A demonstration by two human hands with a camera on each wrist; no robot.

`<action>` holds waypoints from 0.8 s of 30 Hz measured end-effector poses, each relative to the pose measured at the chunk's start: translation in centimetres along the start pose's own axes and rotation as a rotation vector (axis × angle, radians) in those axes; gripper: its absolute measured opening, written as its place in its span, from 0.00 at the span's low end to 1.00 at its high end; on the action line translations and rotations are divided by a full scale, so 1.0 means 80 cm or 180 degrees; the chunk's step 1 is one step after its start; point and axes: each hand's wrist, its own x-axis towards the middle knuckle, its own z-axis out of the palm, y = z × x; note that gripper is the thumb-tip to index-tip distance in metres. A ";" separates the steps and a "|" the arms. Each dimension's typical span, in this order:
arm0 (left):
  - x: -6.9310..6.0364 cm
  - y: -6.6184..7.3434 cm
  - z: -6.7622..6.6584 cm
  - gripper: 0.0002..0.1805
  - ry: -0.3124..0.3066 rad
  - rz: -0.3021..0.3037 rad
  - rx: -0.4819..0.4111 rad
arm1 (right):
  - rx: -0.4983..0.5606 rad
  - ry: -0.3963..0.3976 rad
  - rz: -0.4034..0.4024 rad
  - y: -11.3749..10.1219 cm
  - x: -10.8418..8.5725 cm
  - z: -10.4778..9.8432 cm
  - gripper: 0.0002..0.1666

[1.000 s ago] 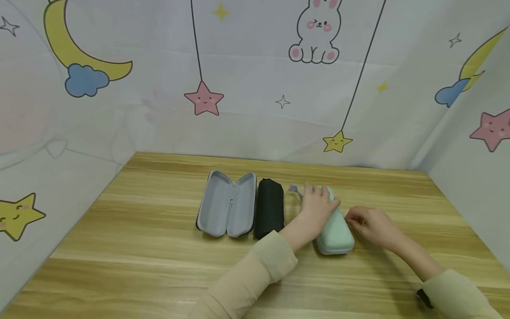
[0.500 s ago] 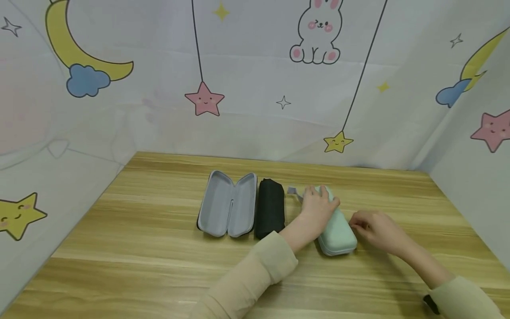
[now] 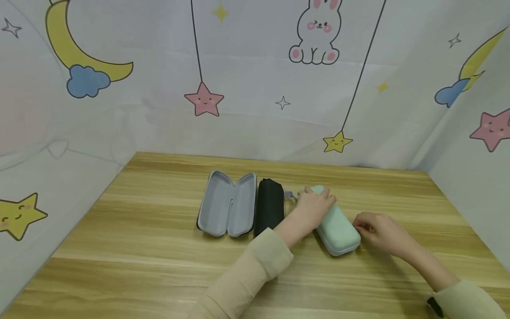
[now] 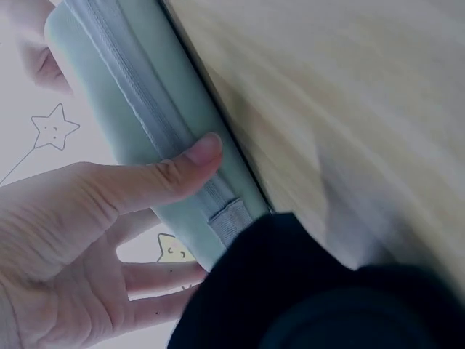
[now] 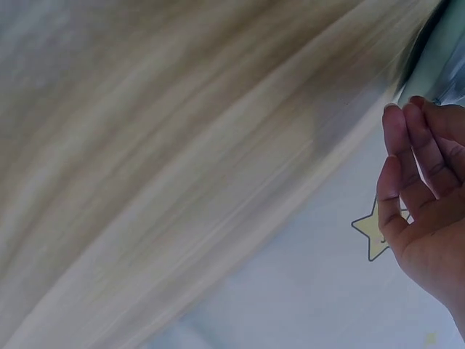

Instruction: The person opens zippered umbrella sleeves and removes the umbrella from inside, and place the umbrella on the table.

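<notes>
Before you is a wood-grain table point(image 3: 119, 274). On its surface, locate the open case point(image 3: 216, 208), lined in grey, and the black elongated object point(image 3: 269, 206) lying just beside its right edge. Behind the table, you face a white backdrop point(image 3: 255, 139) printed with a rabbit point(image 3: 318, 33), crescent moons point(image 3: 68, 52), blue clouds point(image 3: 87, 82) and stars point(image 3: 204, 99).

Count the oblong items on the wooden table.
3: the open, grey-lined case at left; the black, rounded oblong item in the middle; the mint-green zippered case at right, gripped by the left hand. Arms could hide more.
</notes>
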 end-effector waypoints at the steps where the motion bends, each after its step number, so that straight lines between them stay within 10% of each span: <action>1: 0.000 -0.001 0.000 0.27 0.0004 0.0006 0.0016 | 0.0008 0.0007 -0.0008 0.001 -0.001 0.000 0.14; 24: -0.002 -0.005 0.001 0.25 0.0089 0.0022 0.0284 | 0.0019 0.0017 0.0068 0.005 -0.026 -0.006 0.13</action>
